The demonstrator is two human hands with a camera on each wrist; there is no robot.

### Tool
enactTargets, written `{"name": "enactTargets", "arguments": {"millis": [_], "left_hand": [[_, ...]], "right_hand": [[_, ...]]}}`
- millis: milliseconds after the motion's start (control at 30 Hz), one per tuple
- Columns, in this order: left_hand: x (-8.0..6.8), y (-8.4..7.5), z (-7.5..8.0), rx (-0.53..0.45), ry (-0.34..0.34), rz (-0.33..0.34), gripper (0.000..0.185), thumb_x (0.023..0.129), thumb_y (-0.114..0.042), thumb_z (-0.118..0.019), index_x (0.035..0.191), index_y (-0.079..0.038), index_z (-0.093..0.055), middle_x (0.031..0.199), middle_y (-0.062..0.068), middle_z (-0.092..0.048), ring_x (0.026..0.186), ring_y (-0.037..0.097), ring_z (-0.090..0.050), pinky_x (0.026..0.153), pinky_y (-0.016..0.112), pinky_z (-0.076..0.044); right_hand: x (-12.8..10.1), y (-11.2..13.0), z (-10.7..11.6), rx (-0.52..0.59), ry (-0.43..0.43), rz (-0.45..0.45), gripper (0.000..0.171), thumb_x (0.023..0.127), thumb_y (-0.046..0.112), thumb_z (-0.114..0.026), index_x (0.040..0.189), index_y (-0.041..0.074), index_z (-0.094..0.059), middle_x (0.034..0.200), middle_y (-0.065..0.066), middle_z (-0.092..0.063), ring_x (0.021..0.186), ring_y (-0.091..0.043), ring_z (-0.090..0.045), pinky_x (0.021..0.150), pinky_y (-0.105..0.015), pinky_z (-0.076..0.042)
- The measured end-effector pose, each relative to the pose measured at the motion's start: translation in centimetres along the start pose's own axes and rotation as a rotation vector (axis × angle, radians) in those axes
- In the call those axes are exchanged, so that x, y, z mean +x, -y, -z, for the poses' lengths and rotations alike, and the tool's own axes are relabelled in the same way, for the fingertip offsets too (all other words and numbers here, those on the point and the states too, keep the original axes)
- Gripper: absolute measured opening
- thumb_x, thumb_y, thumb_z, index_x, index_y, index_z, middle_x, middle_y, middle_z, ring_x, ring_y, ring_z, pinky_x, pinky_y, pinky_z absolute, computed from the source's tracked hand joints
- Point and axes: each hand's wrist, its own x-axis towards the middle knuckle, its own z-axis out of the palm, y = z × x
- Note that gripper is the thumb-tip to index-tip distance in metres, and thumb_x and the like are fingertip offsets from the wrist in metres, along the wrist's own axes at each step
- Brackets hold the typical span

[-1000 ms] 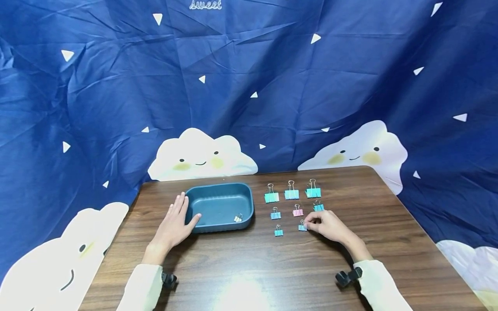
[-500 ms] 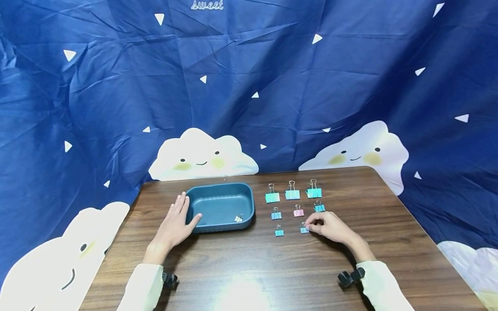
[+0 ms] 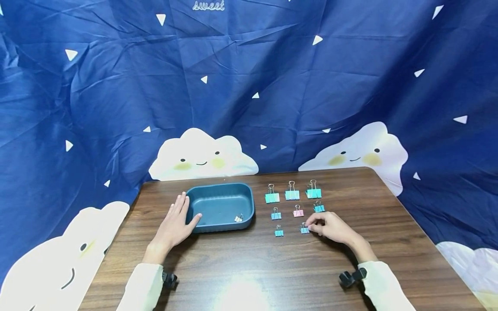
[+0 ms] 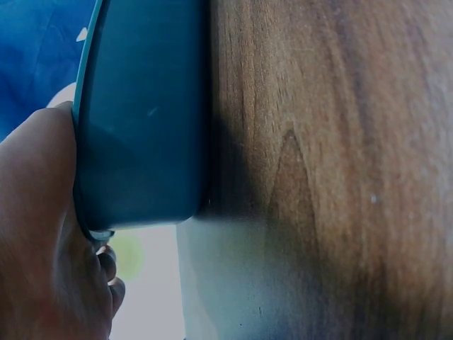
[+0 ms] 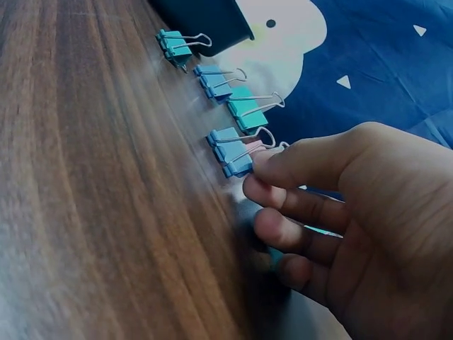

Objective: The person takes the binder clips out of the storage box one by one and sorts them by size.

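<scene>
A teal tray (image 3: 219, 195) sits on the wooden table (image 3: 249, 268) with one small clip (image 3: 238, 218) inside. My left hand (image 3: 176, 219) lies flat against the tray's left end, thumb at its front corner; the left wrist view shows the palm (image 4: 35, 234) pressed on the tray wall (image 4: 141, 120). My right hand (image 3: 328, 226) is curled, its fingertips pinching the wire handle of a small blue clip (image 3: 304, 229) that rests on the table. In the right wrist view this clip (image 5: 228, 147) lies just in front of the fingers (image 5: 283, 166).
Right of the tray stand three large clips (image 3: 292, 193) in a far row, with small blue and pink clips (image 3: 298, 212) (image 3: 276, 214) (image 3: 279, 232) nearer me. A blue cloud-print cloth (image 3: 249, 86) hangs behind and beside the table.
My right hand's fingers have settled slightly closer onto the small blue clip. The left hand, tray and other clips have not moved.
</scene>
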Motion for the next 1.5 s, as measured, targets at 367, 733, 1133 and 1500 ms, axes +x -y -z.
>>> {"name": "enactTargets", "arguments": {"millis": [367,733,1133,1500], "left_hand": [[-0.1,-0.1,-0.2,-0.001,0.003,0.001,0.095,0.108,-0.061,-0.047,0.167,0.007,-0.018,0.178,0.024,-0.009,0.167,0.041,-0.01,0.136,0.058,-0.014],[-0.1,-0.2,-0.4,0.0,-0.002,-0.001,0.095,0.108,-0.062,-0.047,0.167,0.006,-0.019,0.179,0.023,-0.01,0.167,0.041,-0.011,0.136,0.059,-0.016],[-0.2,-0.1,-0.1,-0.01,-0.005,0.007,0.093,0.109,-0.059,-0.05,0.167,0.006,-0.018,0.179,0.024,-0.009,0.166,0.042,-0.011,0.136,0.058,-0.013],[0.0,0.1,-0.1,-0.002,-0.003,0.003,0.095,0.108,-0.063,-0.046,0.167,0.006,-0.018,0.179,0.023,-0.009,0.167,0.041,-0.01,0.136,0.058,-0.014]], "right_hand": [[0.3,1.1,1.0,0.018,-0.054,0.006,0.006,0.1,0.009,-0.073,0.097,0.012,-0.078,0.076,-0.004,-0.068,0.059,-0.009,-0.059,0.051,-0.028,-0.054],[3.6,5.2,1.0,-0.038,-0.026,0.126,0.011,0.1,0.006,-0.07,0.1,0.013,-0.079,0.089,-0.003,-0.076,0.075,-0.009,-0.062,0.065,-0.023,-0.053],[8.9,12.9,-0.4,-0.119,0.041,0.297,0.011,0.1,0.011,-0.073,0.1,0.021,-0.079,0.097,0.006,-0.077,0.078,-0.012,-0.062,0.071,-0.026,-0.052],[13.9,17.0,-2.6,-0.218,0.172,0.391,0.011,0.103,0.015,-0.07,0.098,0.022,-0.078,0.095,0.011,-0.075,0.081,-0.004,-0.061,0.077,-0.024,-0.054]]}}
